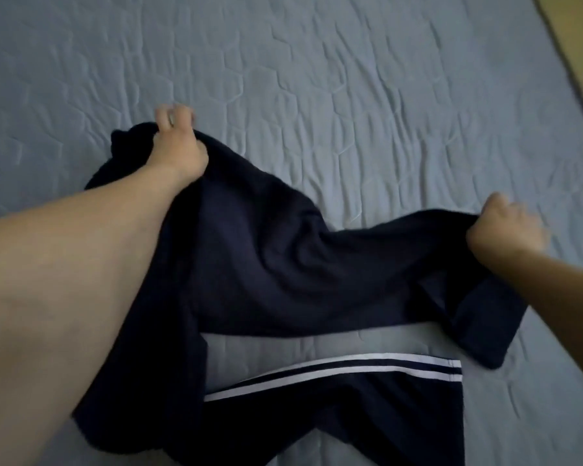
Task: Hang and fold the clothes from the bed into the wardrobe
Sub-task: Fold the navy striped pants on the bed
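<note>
Over the grey bed [350,95], both fists, left hand [177,146], right hand [507,230], fingers clenched on navy trousers [283,257], open quilt beyond.

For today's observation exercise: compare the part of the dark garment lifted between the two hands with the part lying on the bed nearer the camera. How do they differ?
The lifted part is plain navy, while the lower part carries white stripes. The lifted part is gripped by the left hand and the right hand and sags in folds; the lower part lies flat on the quilted bed cover, untouched. Both share the same dark navy cloth.
</note>
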Demonstrator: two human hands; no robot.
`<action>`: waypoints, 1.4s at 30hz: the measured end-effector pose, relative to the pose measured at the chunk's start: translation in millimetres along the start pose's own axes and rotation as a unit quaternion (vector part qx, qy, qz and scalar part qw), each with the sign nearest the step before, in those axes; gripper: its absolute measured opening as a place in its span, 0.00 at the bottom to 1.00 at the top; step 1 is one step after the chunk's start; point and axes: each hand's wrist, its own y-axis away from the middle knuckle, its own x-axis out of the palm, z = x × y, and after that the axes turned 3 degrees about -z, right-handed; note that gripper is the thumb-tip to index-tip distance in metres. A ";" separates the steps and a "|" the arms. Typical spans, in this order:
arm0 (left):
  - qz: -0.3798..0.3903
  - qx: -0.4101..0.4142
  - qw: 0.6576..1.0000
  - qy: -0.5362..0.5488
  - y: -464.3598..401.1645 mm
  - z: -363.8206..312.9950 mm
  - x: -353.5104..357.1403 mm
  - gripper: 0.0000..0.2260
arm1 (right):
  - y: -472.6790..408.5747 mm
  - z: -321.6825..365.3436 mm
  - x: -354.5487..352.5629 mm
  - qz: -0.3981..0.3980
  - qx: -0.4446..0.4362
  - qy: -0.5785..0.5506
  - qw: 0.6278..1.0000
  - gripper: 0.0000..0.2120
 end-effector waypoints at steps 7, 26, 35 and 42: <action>0.010 -0.037 0.999 -0.028 160.9 48.1 54.2 0.28 | 148.1 4.4 60.3 -0.050 -0.049 -0.183 0.981 0.30; 0.415 0.412 0.743 -0.325 321.0 77.9 3.1 0.18 | 239.7 -25.5 35.0 0.398 -0.297 0.269 0.825 0.22; 0.350 0.142 0.905 -0.195 245.2 6.2 3.8 0.17 | 192.7 -56.6 12.6 0.350 -0.135 0.245 0.894 0.22; 0.346 0.156 0.898 -0.223 276.1 -13.7 50.8 0.20 | 191.9 -78.8 36.7 0.392 -0.183 0.110 0.895 0.33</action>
